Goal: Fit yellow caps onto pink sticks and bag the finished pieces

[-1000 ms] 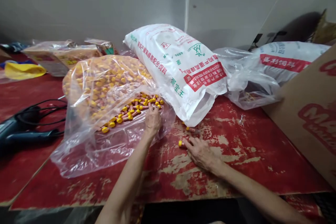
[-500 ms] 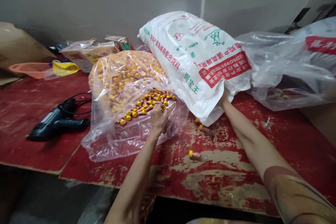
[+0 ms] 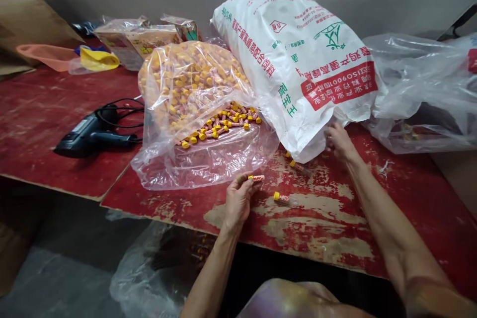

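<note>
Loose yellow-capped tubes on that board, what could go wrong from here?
The left hand pinches a small yellow-capped tube in its fingers; it could slip and roll away. The right hand is near the white feed sack and a loose tube, which it might knock aside. The clear plastic bag has a heap of tubes close to the sack, so a shift of the sack could scatter them.
</note>
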`<action>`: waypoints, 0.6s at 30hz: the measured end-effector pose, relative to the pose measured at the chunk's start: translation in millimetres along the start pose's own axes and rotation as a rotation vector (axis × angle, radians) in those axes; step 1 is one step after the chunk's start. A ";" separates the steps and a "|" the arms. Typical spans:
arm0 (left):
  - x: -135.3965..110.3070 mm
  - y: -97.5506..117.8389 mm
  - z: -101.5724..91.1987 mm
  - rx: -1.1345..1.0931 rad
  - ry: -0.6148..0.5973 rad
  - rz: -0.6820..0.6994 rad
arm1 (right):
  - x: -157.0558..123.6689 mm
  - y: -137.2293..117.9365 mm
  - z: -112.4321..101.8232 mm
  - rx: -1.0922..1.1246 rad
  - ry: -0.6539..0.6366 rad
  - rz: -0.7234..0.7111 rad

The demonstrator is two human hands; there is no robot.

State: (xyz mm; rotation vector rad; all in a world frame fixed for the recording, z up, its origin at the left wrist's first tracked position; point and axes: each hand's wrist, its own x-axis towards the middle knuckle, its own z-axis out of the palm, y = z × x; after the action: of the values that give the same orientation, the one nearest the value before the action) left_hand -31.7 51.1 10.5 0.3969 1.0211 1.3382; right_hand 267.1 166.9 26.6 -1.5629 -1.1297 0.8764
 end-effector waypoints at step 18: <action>-62.9 -47.3 20.5 0.130 -0.033 0.144 | -195.8 -11.5 53.0 -0.126 -0.419 -0.400</action>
State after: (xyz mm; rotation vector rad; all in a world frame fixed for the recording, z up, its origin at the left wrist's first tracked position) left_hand 19.3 -12.3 9.5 0.5980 1.0716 1.3928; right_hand 155.4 -2.9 25.6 -1.2113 -1.7553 0.8910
